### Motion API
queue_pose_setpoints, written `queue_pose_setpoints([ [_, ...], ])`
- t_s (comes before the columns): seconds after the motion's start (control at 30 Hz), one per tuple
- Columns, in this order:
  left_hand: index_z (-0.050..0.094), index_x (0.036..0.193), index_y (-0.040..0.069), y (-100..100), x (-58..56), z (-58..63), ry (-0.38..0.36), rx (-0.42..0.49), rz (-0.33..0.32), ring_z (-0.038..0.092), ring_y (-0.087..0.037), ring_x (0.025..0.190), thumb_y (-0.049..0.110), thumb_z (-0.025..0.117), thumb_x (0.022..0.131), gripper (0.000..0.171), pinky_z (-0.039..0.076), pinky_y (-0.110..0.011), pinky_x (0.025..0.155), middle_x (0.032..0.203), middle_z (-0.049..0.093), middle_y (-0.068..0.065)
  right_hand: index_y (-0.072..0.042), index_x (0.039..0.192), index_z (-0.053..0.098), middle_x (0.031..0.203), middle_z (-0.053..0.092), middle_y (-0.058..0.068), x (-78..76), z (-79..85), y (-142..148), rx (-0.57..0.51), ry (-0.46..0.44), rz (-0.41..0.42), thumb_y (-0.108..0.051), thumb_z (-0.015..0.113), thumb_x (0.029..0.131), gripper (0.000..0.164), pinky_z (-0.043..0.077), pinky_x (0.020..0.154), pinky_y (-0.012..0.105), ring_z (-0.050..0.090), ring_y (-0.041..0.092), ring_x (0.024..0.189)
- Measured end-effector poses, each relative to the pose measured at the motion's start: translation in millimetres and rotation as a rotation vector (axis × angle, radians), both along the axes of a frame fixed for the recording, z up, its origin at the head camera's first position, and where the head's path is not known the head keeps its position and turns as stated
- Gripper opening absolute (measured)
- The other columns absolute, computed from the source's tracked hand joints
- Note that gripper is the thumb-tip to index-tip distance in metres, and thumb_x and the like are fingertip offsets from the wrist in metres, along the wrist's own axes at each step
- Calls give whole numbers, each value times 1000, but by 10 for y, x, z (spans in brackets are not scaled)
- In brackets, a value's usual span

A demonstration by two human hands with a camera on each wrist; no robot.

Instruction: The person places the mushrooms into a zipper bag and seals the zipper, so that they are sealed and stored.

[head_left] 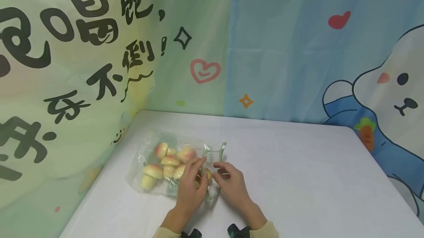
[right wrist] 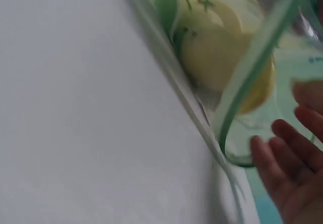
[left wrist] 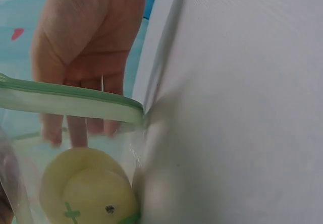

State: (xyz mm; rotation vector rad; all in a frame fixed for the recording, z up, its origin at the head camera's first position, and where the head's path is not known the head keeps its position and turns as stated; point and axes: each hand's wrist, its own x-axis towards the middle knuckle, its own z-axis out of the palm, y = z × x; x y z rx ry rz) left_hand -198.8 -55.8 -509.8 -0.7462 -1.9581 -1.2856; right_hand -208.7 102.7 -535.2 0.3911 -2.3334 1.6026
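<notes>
A clear zip bag (head_left: 137, 164) lies on the table with several yellow mushroom-shaped pieces (head_left: 153, 171) inside, their caps tinged red. Its mouth, edged by a green zip strip (head_left: 221, 152), gapes toward the right. My left hand (head_left: 190, 190) reaches over the bag near this mouth, thumb and fingers apart. Just right of it, my right hand (head_left: 233, 184) has loosely bent fingers at the opening. Through the clear plastic, the left wrist view shows the right hand (left wrist: 93, 47) behind the strip. A yellow piece (left wrist: 88, 188) sits below its fingertips.
A white table (head_left: 298, 179) spreads to the right of the bag. Behind it hangs a printed cloth backdrop (head_left: 275, 65) with cartoon figures and lettering. Small dark devices (head_left: 239, 230) are worn at both wrists, near the sleeves.
</notes>
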Motion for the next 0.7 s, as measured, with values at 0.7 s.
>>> queue_pose_setpoints([
  [0.7,70,112,9,18,7,-70,-22,-270,28,54,-6,71,6,69,80,32,43,-11,62,83,65,7,4,132,54,107,68,19,-685,223,185,-171,-475,-212,-32,42,103,48,58,72,30,68,18,80],
])
